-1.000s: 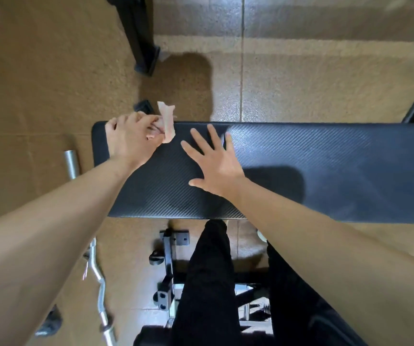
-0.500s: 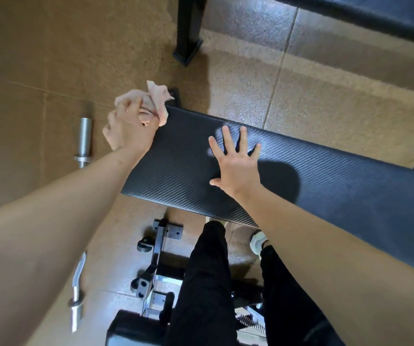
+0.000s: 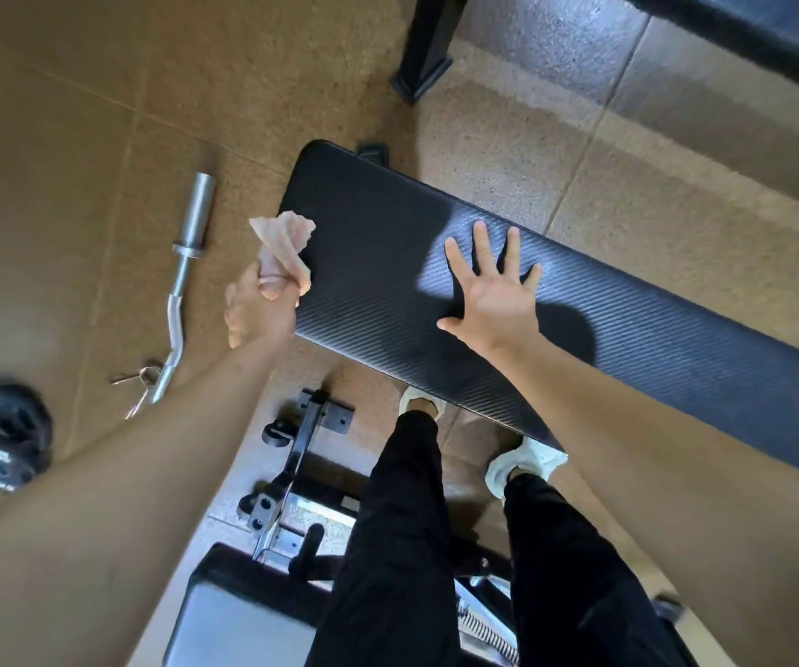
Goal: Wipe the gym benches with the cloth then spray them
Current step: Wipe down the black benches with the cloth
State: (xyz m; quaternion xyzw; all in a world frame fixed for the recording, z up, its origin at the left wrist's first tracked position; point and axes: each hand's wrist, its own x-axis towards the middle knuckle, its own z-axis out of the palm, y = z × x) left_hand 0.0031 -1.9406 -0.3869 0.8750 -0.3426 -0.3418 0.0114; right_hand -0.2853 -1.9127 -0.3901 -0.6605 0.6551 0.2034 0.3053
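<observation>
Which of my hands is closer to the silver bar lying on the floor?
Left. The left hand grips the cloth at the end of the bench, beside the bar; the right hand lies flat on the bench, farther away.

Left grip (image 3: 262, 308) curled tight in fist; right grip (image 3: 496, 296) flat, palm down, fingers (image 3: 483, 245) splayed wide.

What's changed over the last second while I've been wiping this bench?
The left hand, gripping the cloth, has swept from the far edge of the bench round its corner and down the end edge toward you. The right hand stays flat on the bench, fingers spread.
</observation>
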